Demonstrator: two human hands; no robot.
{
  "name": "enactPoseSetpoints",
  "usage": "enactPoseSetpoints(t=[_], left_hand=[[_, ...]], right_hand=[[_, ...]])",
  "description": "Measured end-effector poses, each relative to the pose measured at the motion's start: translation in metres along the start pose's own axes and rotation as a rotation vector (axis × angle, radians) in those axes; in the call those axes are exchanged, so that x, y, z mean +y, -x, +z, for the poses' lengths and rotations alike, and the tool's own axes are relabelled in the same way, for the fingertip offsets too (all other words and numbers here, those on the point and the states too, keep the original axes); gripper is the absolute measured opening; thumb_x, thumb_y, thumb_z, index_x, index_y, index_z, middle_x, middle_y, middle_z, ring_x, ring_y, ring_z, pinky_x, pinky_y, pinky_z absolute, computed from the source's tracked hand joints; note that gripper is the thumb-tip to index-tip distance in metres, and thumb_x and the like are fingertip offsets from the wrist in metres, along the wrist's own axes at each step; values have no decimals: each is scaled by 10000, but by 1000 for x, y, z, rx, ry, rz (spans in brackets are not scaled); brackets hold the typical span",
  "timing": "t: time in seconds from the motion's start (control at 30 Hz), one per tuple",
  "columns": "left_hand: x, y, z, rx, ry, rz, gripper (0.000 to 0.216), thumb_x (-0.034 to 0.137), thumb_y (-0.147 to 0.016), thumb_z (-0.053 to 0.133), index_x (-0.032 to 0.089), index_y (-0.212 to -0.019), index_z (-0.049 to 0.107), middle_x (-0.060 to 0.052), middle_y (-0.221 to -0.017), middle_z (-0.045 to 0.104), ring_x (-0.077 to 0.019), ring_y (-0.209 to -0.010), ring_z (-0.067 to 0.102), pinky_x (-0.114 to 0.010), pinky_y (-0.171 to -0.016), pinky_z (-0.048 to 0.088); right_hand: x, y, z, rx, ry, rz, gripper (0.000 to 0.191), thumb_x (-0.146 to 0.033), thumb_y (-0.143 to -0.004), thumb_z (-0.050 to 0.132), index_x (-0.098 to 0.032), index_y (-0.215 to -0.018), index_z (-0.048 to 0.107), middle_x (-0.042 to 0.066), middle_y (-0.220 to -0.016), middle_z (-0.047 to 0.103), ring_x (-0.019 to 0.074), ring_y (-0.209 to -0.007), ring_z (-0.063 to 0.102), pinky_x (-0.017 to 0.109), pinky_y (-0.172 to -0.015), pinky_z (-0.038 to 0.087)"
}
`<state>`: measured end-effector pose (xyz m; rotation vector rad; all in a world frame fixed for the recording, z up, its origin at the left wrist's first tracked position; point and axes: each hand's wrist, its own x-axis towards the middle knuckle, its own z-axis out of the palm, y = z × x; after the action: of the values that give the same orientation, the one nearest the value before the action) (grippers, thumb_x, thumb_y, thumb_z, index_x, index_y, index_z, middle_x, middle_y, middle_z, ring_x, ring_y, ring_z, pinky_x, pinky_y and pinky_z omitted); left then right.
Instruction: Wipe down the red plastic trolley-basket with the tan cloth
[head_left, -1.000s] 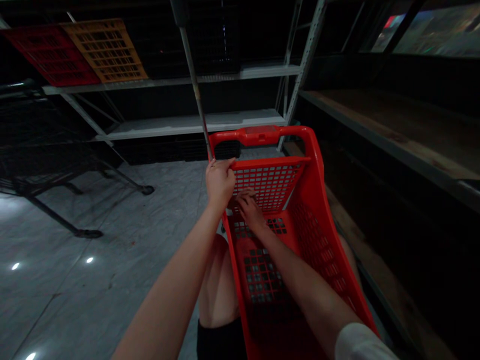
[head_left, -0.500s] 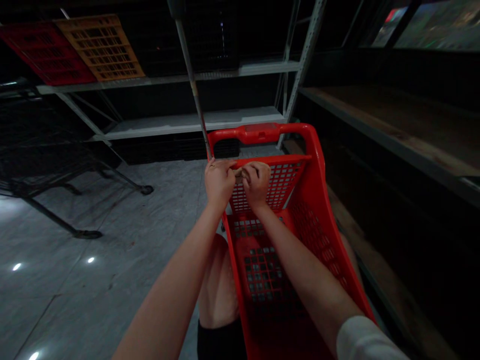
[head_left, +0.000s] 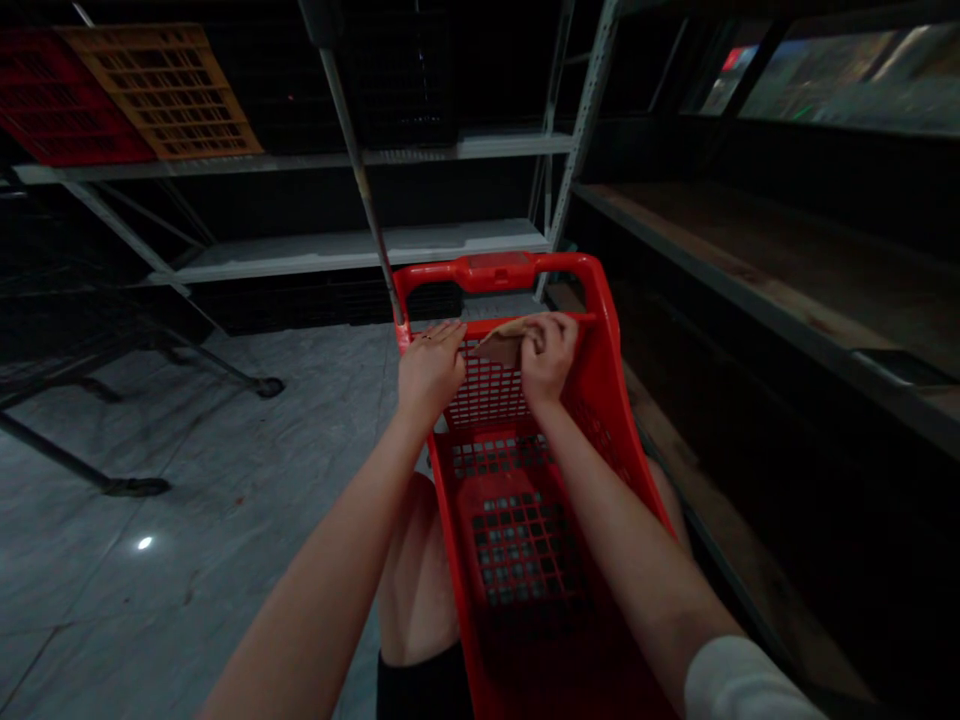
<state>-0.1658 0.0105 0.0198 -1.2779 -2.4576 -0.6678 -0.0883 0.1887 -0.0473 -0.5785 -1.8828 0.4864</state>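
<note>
A red plastic shopping basket (head_left: 517,490) with grid walls stands between my legs, its bare inside facing me. My left hand (head_left: 433,372) rests at the far left of its inner panel, fingers curled over the top edge. Further right along that edge, my right hand (head_left: 550,360) is closed around a brown cloth (head_left: 501,346). One end of the cloth hangs out toward the left hand, against the panel. Beyond both hands lies the basket's moulded handle (head_left: 499,268). A long metal pole (head_left: 352,150) with a dark grip rises from the basket's far left corner.
White metal shelving (head_left: 360,250) spans the far side. A red crate (head_left: 67,100) and a yellow crate (head_left: 165,90) sit on it. A dark wire cart (head_left: 90,330) stands at left on the grey floor (head_left: 247,500). Wooden-edged shelves (head_left: 720,260) run along the right.
My right hand has moved right along the panel edge, away from the left, and more of the cloth shows. The left hand stays at the left corner. The view has shifted slightly right.
</note>
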Motion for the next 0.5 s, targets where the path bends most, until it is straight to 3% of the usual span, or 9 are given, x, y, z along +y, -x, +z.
enactPoseSetpoints(t=[0.1,0.17,0.23,0.33,0.5], left_hand=[[0,0,0,0,8,-17,498,56,-917,505,136,-1373,689,-86,-1462,662,-223,-1397,608,-404,-1242,443],[0,0,0,2,19,-18,497,57,-917,506,139,-1370,692,-81,-1458,667,-217,-1395,610,-396,-1237,450],[0,0,0,13,32,-24,496,57,-917,507,148,-1366,695,-76,-1457,669,-213,-1393,612,-393,-1234,453],[-1,1,0,30,61,-48,492,54,-916,504,174,-1347,709,-63,-1435,688,-212,-1372,627,-389,-1226,463],[-3,2,0,93,106,-95,592,54,-933,473,143,-1511,564,-101,-1477,656,-219,-1368,623,-371,-1202,480]], right_hand=[[14,-34,-21,190,134,106,394,-84,-897,387,-164,-1148,679,172,-1258,538,284,-1264,567,481,-1121,465],[20,-43,-28,156,158,86,426,-57,-885,364,-152,-1155,679,170,-1257,565,272,-1260,577,471,-1126,466],[16,-44,-26,29,123,40,424,-44,-888,359,-142,-1118,702,166,-1241,626,259,-1246,591,442,-1142,461],[-13,-33,-10,-196,11,-23,441,-36,-883,377,-136,-1139,722,153,-1255,691,247,-1241,612,399,-1162,454],[-73,-16,23,-559,-135,-159,653,-2,-840,409,-145,-1458,566,130,-1442,650,226,-1344,587,390,-1204,426]])
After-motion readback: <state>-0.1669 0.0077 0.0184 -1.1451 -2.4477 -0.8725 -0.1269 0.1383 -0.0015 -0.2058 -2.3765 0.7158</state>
